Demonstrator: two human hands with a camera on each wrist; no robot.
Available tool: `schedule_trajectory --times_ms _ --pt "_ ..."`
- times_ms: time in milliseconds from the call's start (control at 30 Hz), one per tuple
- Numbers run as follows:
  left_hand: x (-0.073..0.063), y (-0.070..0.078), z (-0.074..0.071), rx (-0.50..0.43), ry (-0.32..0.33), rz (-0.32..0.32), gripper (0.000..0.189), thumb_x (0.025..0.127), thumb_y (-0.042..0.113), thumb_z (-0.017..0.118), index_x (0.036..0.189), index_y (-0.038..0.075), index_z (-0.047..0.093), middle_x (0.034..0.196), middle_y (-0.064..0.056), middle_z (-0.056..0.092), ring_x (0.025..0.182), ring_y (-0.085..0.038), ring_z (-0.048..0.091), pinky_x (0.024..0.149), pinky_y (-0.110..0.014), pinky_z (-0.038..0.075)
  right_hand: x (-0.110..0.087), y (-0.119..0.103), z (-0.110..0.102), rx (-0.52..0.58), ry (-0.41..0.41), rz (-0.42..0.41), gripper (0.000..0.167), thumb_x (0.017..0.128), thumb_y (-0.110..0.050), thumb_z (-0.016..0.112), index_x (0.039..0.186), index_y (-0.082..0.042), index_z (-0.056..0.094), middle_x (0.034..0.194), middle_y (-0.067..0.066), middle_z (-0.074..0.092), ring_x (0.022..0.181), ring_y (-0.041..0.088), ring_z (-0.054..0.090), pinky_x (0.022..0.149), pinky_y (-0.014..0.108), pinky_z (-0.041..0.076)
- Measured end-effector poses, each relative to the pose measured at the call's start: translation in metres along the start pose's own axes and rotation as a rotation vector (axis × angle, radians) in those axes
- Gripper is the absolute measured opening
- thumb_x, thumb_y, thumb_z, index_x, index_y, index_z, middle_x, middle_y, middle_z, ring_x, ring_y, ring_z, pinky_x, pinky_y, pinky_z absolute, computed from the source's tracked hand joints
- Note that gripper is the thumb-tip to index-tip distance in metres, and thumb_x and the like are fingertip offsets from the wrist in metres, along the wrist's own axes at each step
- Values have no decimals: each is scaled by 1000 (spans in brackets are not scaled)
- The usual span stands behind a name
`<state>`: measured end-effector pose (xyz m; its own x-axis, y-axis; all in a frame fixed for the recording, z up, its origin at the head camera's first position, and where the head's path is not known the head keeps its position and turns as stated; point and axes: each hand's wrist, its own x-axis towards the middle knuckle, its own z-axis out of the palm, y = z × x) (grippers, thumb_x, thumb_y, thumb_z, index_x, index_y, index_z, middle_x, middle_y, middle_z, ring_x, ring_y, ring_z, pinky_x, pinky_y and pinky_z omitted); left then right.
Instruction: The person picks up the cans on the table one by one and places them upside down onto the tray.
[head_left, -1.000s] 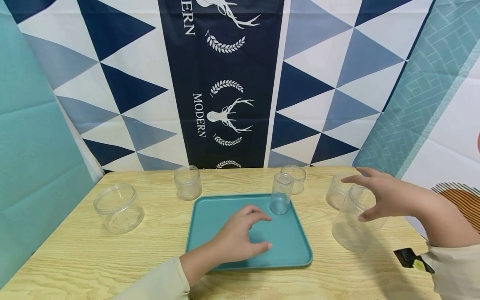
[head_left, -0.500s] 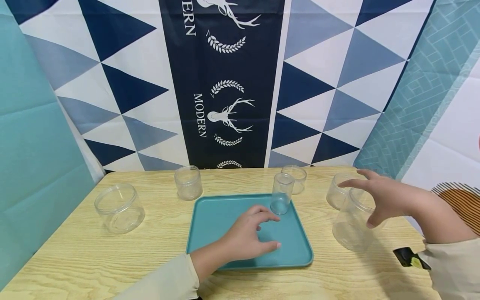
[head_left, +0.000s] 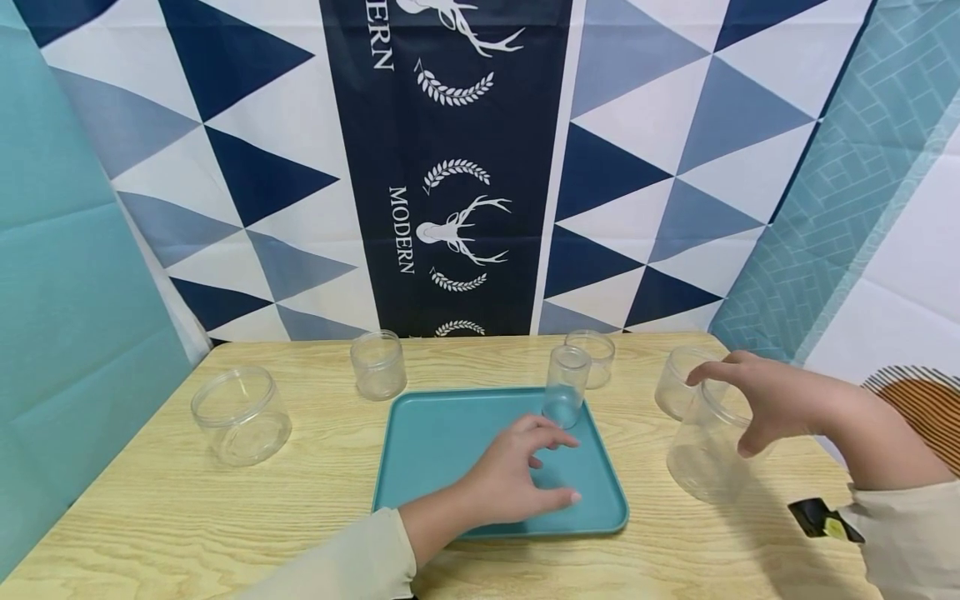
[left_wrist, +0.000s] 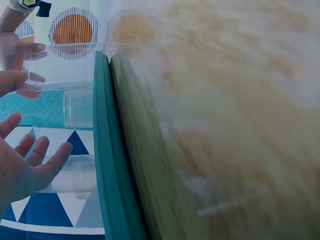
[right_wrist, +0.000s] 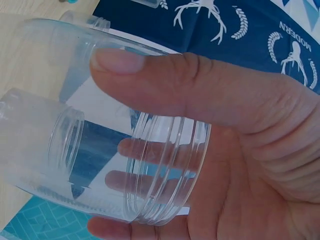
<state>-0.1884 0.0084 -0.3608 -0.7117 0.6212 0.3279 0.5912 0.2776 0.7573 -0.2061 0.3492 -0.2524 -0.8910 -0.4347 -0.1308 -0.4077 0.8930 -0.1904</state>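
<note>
My right hand point(head_left: 795, 404) is around the upper part of a large clear jar point(head_left: 697, 462) that stands on the table's right side. In the right wrist view the thumb lies along the near side of this jar point(right_wrist: 100, 165), and fingers show through its threaded neck from behind. My left hand point(head_left: 517, 475) hovers over the teal tray point(head_left: 442, 433), fingers bent loosely and thumb apart, holding nothing. Just beyond it, a narrow clear jar point(head_left: 564, 392) stands at the tray's back right corner. The left wrist view shows the left hand point(left_wrist: 22, 167) beside the tray's rim.
A wide clear jar point(head_left: 243, 421) stands at the left on the wooden table point(head_left: 150, 500). Behind the tray are a short jar point(head_left: 378, 371) and another short jar point(head_left: 597, 367). One more clear jar point(head_left: 670, 387) stands behind the large one. Printed cloth hangs behind.
My left hand has moved to the right over the tray, towards the narrow jar. The right hand has shifted slightly around the large jar, which stays in place.
</note>
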Motion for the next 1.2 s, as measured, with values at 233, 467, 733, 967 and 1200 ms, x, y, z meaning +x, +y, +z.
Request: schedule_trajectory --times_ms 233,467,733,967,1200 --pt "5 1 7 -44 -6 36 45 82 18 80 124 13 64 125 3 51 111 -15 54 82 -20 53 -2 -1 -2 -26 9 0 81 55 -13 93 126 -12 53 117 25 49 101 41 54 63 37 51" --pt "9 0 12 -73 24 66 43 81 16 81 121 13 65 122 4 52 108 -8 53 81 -20 53 -6 -6 -5 -22 12 12 81 58 -14 93 128 -13 52 120 27 48 102 42 55 65 41 52" --pt "12 0 12 -163 55 44 42 81 15 80 120 12 66 121 3 53 108 -11 55 81 -21 54 -9 -9 -6 14 39 20 81 61 -18 92 131 -16 51 128 27 45 108 43 51 67 40 53" --pt "13 -1 13 -301 86 -6 42 80 12 80 119 10 66 119 3 55 106 -7 56 83 -27 55 -12 -16 -9 -5 106 -18 82 61 -26 93 132 -18 51 128 23 46 109 40 52 71 42 54" --pt "14 -1 14 -421 101 -53 41 81 8 79 120 10 66 118 3 55 105 -6 57 83 -28 56 -16 -25 -12 -17 154 -40 82 61 -28 92 132 -20 51 128 22 47 110 40 52 71 44 54"
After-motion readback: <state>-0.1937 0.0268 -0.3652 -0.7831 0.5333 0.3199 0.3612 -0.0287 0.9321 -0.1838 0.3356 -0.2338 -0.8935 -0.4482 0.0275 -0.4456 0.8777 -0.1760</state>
